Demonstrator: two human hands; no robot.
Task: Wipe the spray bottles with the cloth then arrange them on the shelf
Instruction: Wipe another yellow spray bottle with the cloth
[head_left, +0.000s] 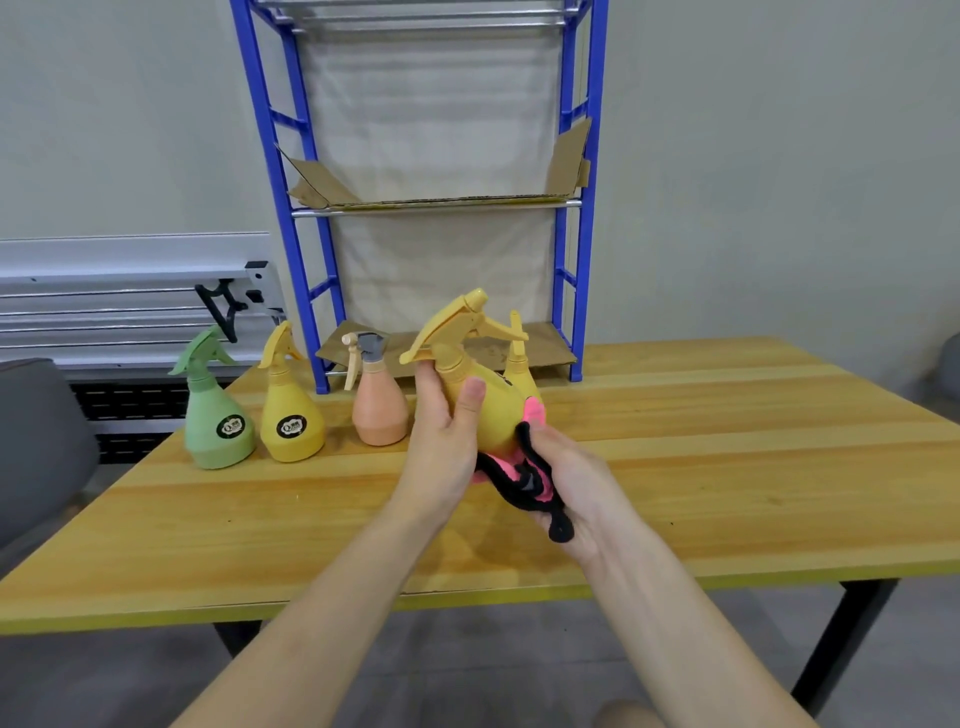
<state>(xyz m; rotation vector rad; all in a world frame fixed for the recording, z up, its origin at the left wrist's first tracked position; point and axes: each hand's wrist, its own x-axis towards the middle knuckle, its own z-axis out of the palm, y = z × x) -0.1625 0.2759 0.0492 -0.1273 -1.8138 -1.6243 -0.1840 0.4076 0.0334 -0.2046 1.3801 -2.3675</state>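
Note:
My left hand (447, 441) grips a yellow spray bottle (493, 410) by its neck and holds it tilted above the wooden table (727, 467). My right hand (576, 488) holds a pink cloth with black trim (524, 480) against the bottle's lower body. On the table to the left stand a green bottle (215, 410), a yellow bottle (288, 410) and an orange bottle (376, 400). Another yellow bottle (517, 374) is partly hidden behind the held one. The blue shelf (584, 208) stands at the back of the table.
Cardboard sheets (441, 200) line the shelf's middle and bottom levels. A grey chair (36, 441) sits at the left. A metal rail unit (130, 291) runs along the wall behind the table's left end.

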